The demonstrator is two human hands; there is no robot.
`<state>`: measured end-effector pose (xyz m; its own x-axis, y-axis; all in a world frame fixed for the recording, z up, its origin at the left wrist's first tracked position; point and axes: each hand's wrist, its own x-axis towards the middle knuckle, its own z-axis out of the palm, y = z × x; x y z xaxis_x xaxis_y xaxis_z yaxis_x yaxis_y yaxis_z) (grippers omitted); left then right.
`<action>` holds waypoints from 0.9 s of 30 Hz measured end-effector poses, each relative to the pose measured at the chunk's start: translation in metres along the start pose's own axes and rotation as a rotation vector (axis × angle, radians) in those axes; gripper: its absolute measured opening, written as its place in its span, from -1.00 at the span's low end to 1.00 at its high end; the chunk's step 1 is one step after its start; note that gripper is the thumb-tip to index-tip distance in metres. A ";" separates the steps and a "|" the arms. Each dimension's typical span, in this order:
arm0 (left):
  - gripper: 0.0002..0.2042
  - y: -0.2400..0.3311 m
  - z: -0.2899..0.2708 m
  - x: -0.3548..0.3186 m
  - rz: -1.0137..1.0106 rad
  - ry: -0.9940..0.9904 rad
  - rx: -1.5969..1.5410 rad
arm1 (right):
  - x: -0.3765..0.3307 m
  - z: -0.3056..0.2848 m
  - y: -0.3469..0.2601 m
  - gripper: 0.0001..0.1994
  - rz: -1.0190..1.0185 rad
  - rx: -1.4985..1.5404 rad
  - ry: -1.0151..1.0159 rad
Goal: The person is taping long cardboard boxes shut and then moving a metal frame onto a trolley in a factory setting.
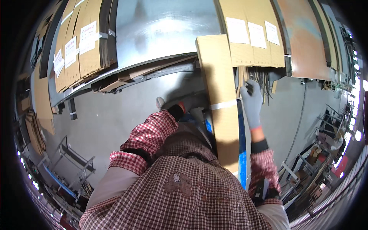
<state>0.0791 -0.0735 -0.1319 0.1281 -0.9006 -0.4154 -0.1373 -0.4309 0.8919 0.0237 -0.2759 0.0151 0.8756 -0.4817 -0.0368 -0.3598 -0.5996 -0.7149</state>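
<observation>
A long, narrow cardboard carton (220, 84) with white tape bands stands lengthwise in front of me, its far end against the table edge. Past its right side reaches my right hand (252, 101), in a grey glove with dark fingertips. Its curled fingers close on a thin brown strip (241, 78) that hangs by the table edge among other strips. My left hand (191, 102), in a dark-looking glove with a red cuff, lies in shadow on the carton's left side. Its fingers are too dark to make out.
Flat cardboard cartons with white labels lie on the table at the left (86, 42) and right (255, 34). Between them is a shiny metal tabletop (165, 27). Blue parts (242, 165) show beside the carton. Metal frames (73, 159) stand on the grey floor.
</observation>
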 end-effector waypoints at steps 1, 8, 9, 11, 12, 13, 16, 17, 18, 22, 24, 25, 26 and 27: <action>-0.69 -0.008 0.000 0.004 0.035 0.075 -0.046 | -0.023 -0.004 -0.034 -0.48 -0.060 -0.032 0.061; -0.71 0.019 -0.017 -0.093 0.180 0.258 -0.536 | -0.089 0.034 -0.032 0.09 -0.066 -0.588 -0.057; -0.72 0.046 -0.024 -0.098 0.269 0.252 -0.362 | -0.092 0.036 -0.030 0.08 -0.076 -0.588 -0.052; -0.73 0.095 -0.020 -0.069 0.434 0.247 -0.089 | -0.101 0.045 -0.012 -0.06 -0.181 -0.575 -0.005; -0.73 0.102 -0.005 -0.038 0.447 0.375 -0.040 | -0.096 0.048 -0.002 -0.10 -0.299 -0.581 0.037; -0.74 0.106 -0.001 -0.017 0.333 0.524 0.012 | -0.077 0.021 -0.032 -0.23 -0.097 -0.202 -0.368; -0.76 0.132 -0.019 -0.021 0.035 0.335 0.169 | -0.069 -0.041 -0.063 -0.40 0.355 0.877 -0.122; -0.75 0.139 -0.014 -0.025 0.015 0.393 0.347 | -0.065 -0.060 -0.073 -0.39 -0.013 0.092 0.035; -0.74 0.137 -0.013 -0.023 0.043 0.395 0.342 | -0.061 -0.058 -0.077 -0.43 -0.015 -0.021 -0.227; -0.57 0.104 0.005 -0.009 0.168 0.568 0.392 | -0.008 -0.046 -0.061 -0.70 0.004 -0.324 -0.821; -0.51 0.126 0.004 -0.023 0.100 0.630 0.384 | 0.027 -0.055 -0.035 -0.79 -0.257 -0.625 -0.805; -0.43 0.122 0.006 -0.021 0.226 0.707 0.404 | 0.034 -0.051 -0.019 -0.82 -0.350 -0.657 -0.848; -0.43 0.121 0.012 -0.019 0.191 0.645 0.433 | 0.036 -0.043 0.004 -0.84 -0.443 -0.688 -0.888; -0.43 0.126 0.008 -0.018 0.154 0.588 0.471 | 0.047 -0.033 0.027 -0.86 -0.546 -0.712 -0.921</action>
<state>0.0520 -0.1116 -0.0137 0.5568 -0.8306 -0.0114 -0.5830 -0.4005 0.7069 0.0440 -0.3358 0.0171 0.7592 0.3791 -0.5290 0.2717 -0.9232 -0.2717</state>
